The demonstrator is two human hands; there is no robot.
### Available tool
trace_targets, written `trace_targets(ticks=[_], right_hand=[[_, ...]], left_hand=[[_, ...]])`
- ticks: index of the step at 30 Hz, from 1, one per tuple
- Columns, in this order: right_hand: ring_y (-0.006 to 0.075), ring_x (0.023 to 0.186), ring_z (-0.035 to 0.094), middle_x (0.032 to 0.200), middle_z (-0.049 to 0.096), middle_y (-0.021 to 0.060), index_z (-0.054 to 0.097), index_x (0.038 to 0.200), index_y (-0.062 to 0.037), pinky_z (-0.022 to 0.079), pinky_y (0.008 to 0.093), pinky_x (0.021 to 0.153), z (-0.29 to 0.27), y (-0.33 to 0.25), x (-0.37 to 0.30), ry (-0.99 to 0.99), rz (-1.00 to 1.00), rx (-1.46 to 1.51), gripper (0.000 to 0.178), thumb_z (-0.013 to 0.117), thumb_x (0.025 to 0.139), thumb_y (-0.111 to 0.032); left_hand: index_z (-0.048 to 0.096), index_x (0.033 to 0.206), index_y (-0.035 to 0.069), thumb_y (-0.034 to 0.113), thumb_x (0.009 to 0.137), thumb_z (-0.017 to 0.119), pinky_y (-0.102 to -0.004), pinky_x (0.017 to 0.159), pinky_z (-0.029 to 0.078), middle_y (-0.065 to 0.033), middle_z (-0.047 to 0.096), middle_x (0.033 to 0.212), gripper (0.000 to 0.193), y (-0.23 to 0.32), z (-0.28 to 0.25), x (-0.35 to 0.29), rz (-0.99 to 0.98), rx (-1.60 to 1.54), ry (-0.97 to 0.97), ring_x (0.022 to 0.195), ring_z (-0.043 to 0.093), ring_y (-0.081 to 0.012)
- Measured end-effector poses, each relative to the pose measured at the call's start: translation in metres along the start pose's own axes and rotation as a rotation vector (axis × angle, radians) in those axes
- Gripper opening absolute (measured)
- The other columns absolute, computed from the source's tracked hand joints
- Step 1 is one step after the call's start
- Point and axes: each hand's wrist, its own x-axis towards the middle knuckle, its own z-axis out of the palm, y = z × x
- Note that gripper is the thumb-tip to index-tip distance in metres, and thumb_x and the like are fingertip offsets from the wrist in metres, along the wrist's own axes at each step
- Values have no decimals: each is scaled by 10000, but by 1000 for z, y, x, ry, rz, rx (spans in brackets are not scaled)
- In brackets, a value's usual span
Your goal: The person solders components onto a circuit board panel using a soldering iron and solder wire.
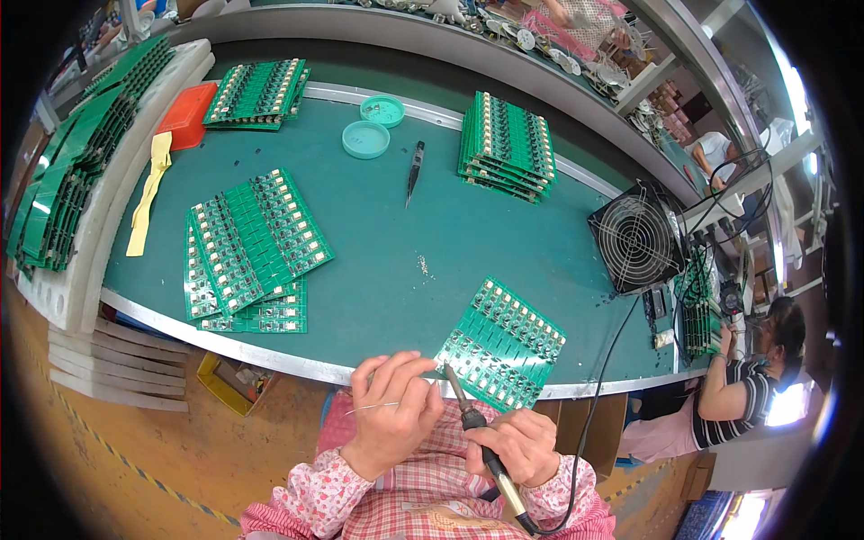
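A green circuit board panel [508, 337] with rows of small white parts lies at the table's front edge. My right hand [522, 444] is closed around the dark handle of a soldering iron [493, 461]. The iron's tip points up and left, at the panel's left corner. My left hand [389, 416], fingers curled, pinches a thin strand of solder wire [376, 406] beside that same corner. Whether the wire touches the tip is too small to tell. The iron's black cord [589, 405] runs from its rear end up to the right.
Circuit board stacks lie at left [256, 238], back left [256, 93] and back right [506, 146]. Tweezers [415, 173], a round teal dish [365, 140] and solder crumbs [423, 265] lie mid-table. A fan [635, 236] stands right; beyond it a person [747, 378] works.
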Motion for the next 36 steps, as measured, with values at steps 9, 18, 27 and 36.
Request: trace_targets(ticks=[9, 18, 27, 36], right_hand=[[171, 508, 613, 600, 646, 64, 655, 844, -13, 487, 283, 480, -12, 8, -8, 238, 361, 379, 60, 681, 798, -41], [161, 502, 599, 678, 671, 87, 612, 871, -2, 472, 287, 487, -6, 9, -19, 292, 477, 440, 91, 675, 834, -56], [166, 482, 579, 650, 643, 65, 626, 874, -8, 456, 293, 440, -6, 14, -16, 282, 314, 372, 114, 699, 801, -55], [163, 480, 570, 669, 649, 44, 641, 862, -29, 450, 292, 431, -1, 14, -13, 273, 273, 330, 98, 698, 786, -50]], left_hand=[[550, 809, 75, 25, 750, 682, -426, 965, 358, -43, 671, 1058, 154, 1, -2, 1, -11, -13, -12, 1059, 623, -244], [551, 805, 70, 34, 759, 677, -443, 978, 341, -47, 653, 1045, 139, 8, -3, 7, -14, -9, -49, 1062, 614, -253], [564, 806, 75, 55, 774, 675, -453, 996, 322, -39, 648, 1046, 117, 9, -5, 6, -6, -22, -69, 1059, 614, -244], [566, 805, 78, 42, 761, 686, -458, 999, 318, -33, 642, 1040, 133, 12, 0, 6, -14, 29, -83, 1046, 615, -239]])
